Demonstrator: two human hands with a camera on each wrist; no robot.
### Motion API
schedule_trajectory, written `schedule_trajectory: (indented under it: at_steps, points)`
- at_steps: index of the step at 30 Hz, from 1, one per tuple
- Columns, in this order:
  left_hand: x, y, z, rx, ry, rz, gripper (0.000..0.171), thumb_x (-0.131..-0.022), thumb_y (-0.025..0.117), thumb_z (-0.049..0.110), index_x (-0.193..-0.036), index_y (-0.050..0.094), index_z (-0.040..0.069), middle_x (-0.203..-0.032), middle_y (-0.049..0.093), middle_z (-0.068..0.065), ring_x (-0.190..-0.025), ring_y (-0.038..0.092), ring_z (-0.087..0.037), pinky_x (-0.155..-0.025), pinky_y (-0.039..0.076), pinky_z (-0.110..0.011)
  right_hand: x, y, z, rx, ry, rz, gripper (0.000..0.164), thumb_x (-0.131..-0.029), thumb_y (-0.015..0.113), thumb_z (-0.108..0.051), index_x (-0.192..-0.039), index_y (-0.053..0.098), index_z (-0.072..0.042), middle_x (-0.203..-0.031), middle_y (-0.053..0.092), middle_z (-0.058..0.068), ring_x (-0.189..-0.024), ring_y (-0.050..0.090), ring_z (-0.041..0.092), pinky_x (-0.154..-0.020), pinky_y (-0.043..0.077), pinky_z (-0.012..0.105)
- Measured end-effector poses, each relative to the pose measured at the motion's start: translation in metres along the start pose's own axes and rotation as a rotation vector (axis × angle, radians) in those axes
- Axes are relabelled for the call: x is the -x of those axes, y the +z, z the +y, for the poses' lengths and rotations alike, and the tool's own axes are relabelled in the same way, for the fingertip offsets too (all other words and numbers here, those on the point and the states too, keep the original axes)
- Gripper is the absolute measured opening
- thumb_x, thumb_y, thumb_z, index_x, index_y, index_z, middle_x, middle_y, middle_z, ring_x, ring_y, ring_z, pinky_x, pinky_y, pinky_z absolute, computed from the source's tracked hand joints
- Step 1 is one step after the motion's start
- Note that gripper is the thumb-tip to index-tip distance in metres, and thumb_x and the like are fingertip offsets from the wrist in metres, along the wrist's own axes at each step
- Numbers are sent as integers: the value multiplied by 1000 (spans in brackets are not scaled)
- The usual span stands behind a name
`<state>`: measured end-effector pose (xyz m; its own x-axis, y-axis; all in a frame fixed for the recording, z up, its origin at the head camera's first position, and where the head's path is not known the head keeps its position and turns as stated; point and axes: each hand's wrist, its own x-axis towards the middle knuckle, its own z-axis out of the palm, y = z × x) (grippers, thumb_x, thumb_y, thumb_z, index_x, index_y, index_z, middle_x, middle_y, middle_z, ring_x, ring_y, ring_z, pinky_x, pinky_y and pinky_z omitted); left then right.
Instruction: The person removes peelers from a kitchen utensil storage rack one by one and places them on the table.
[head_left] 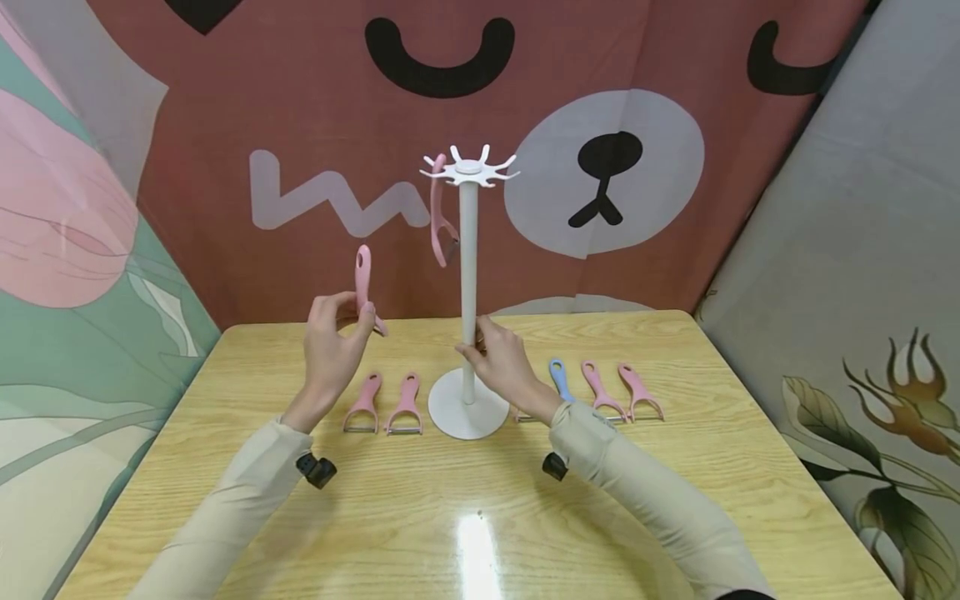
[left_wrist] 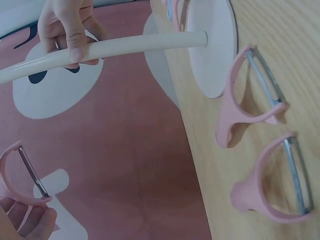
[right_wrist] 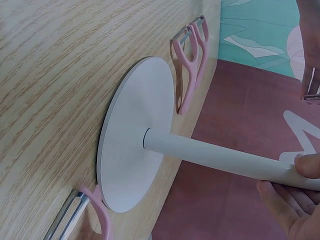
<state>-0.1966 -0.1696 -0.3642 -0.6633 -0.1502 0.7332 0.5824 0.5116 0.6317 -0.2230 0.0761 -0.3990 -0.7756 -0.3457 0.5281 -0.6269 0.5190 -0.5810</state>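
My left hand (head_left: 333, 346) pinches a pink peeler (head_left: 363, 279) by its handle, with the holed end up and the blade end down, left of a white stand. In the left wrist view that peeler's blade (left_wrist: 33, 172) shows at the lower left. My right hand (head_left: 504, 358) grips the pole (head_left: 468, 250) of the stand, thumb and fingers around its lower part. The round base (head_left: 450, 414) rests on the table. On a left hook of the stand's top (head_left: 469, 169) hangs another pink peeler (head_left: 437, 212).
Left of the base lie two pink peelers (head_left: 406, 404) (left_wrist: 250, 100). To its right are a blue-handled peeler (head_left: 559, 377) and two pink ones (head_left: 637, 390); my right forearm partly covers this group. A printed cloth (head_left: 337, 108) hangs behind the wooden table (head_left: 405, 517).
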Motion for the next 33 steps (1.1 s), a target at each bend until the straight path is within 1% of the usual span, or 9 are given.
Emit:
schedule_trajectory:
  at_steps: [3, 5, 8, 12, 15, 19, 22, 28, 33]
  points:
    - [3, -3, -6, -5, -44, -14, 18, -93, 66, 2, -106, 64, -10, -100, 56, -20, -88, 59, -26, -81, 51, -20, 0, 0, 0, 2, 6, -2, 22, -91, 73, -11, -104, 59, 1, -84, 66, 11, -72, 68, 19, -61, 56, 28]
    - [5, -4, -8, -6, -65, -24, 20, -93, 66, 5, -107, 64, -9, -101, 56, -19, -90, 59, -25, -82, 52, -21, 0, 1, 0, 7, 9, -1, 22, -91, 73, -11, -103, 59, 1, -84, 66, 11, -72, 68, 19, -61, 56, 28]
    - [7, -7, -10, -20, -84, -38, 22, -94, 66, 9, -108, 64, -8, -102, 55, -17, -93, 58, -26, -83, 52, -22, 1, 1, 0, 14, 14, -3, 22, -91, 73, -12, -103, 59, 1, -84, 67, 11, -72, 68, 19, -62, 56, 29]
    - [11, -11, -13, -46, -104, -44, 24, -94, 66, 11, -109, 63, -8, -102, 55, -17, -92, 59, -27, -83, 51, -21, 1, 1, 0, 12, 16, -8, 23, -91, 73, -12, -103, 59, 1, -84, 67, 12, -73, 69, 20, -62, 57, 30]
    - [13, -13, -17, -68, -115, -40, 25, -94, 67, 12, -108, 64, -8, -102, 55, -17, -91, 60, -27, -82, 52, -28, 0, 1, 0, 8, 12, -8, 23, -91, 73, -11, -103, 59, 1, -85, 67, 13, -74, 69, 20, -63, 57, 31]
    - [15, -15, -20, -91, -114, -29, 25, -93, 68, 12, -107, 64, -8, -101, 57, -19, -89, 62, -28, -81, 53, -38, 0, 0, 0, 7, 8, -4, 23, -91, 73, -11, -103, 58, 1, -84, 67, 13, -73, 69, 20, -62, 57, 30]
    - [17, -17, -22, -110, -125, -27, 24, -92, 69, 11, -106, 65, -8, -100, 57, -19, -88, 62, -29, -79, 52, -39, 1, 1, 0, 6, 10, -1, 23, -91, 73, -11, -103, 59, 1, -84, 67, 12, -73, 69, 20, -62, 57, 28]
    - [22, -23, -26, -153, -182, -35, 26, -92, 69, 13, -107, 66, -8, -98, 57, -19, -88, 61, -31, -81, 51, -42, 1, 2, 1, 6, 8, -1, 22, -90, 74, -9, -103, 59, 1, -84, 67, 11, -72, 69, 20, -61, 57, 27]
    - [28, -29, -31, -221, -207, -49, 28, -91, 70, 15, -105, 68, -8, -96, 58, -20, -87, 61, -33, -80, 46, -41, 1, 2, 2, 4, 8, -2, 23, -90, 74, -9, -104, 59, 1, -84, 67, 12, -72, 69, 20, -61, 57, 27]
